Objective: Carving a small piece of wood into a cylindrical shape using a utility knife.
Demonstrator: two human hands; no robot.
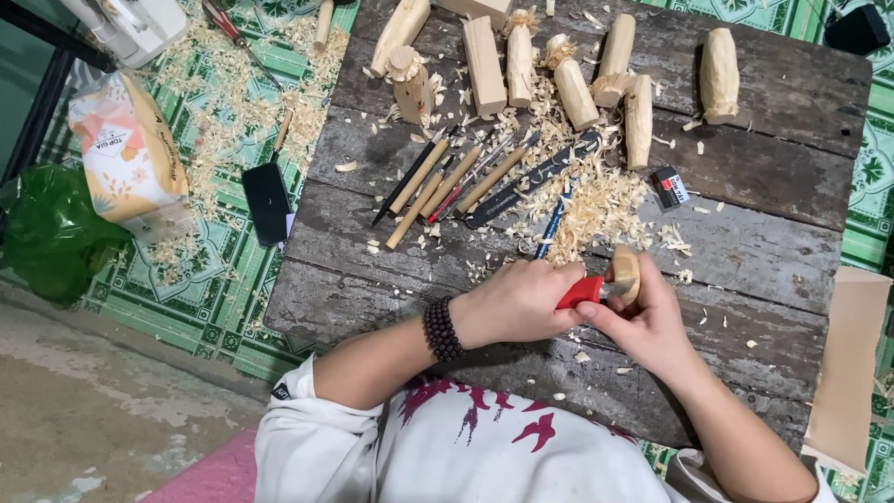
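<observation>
My left hand (517,303), with a dark bead bracelet (441,329) on its wrist, grips a carving knife by its red handle (579,292). My right hand (644,326) holds a small rounded piece of pale wood (625,272), and the knife's blade end meets it. Both hands are close together over the near part of a dark, weathered wooden tabletop (773,196). Just beyond them lies a pile of wood shavings (596,210).
Several carving tools and pencils (447,177) lie in a row mid-table. Several rough-carved wooden blanks (484,61) line the far edge, with a small black box (669,186) nearby. On the tiled floor at left lie a black phone (267,202), a printed bag (126,154) and a green plastic bag (47,233). Cardboard (852,363) is at right.
</observation>
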